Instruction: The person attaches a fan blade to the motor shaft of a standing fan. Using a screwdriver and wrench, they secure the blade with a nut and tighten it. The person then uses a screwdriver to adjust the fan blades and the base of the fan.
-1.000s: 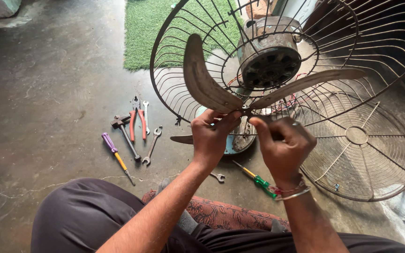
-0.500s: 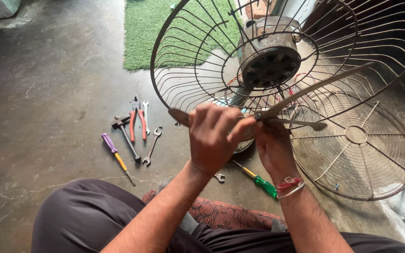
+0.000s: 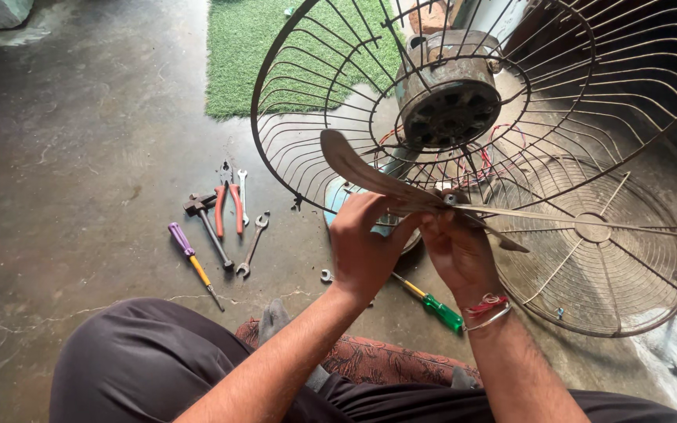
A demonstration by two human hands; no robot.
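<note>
Both my hands hold a dusty metal fan blade assembly (image 3: 370, 174) at its hub, in front of the fan's motor (image 3: 450, 98). My left hand (image 3: 363, 247) grips the hub from the left under the upturned blade. My right hand (image 3: 457, 252) grips it from the right, a red thread and bangle on its wrist. The blade set is tilted nearly flat, with one blade reaching right over the loose grille. The rusty rear wire guard (image 3: 299, 117) surrounds the motor.
The detached front grille (image 3: 628, 298) lies on the concrete floor at right. Tools lie at left: purple-handled screwdriver (image 3: 190, 262), hammer (image 3: 207, 223), red pliers (image 3: 227, 200), spanners (image 3: 251, 243). A green-handled screwdriver (image 3: 432, 305) lies below my hands. A green mat (image 3: 276, 47) lies behind.
The blade assembly has been turned and tipped in my hands, from standing upright before the motor to lying nearly flat. My left hand shifted over the hub, then back to its left side.
</note>
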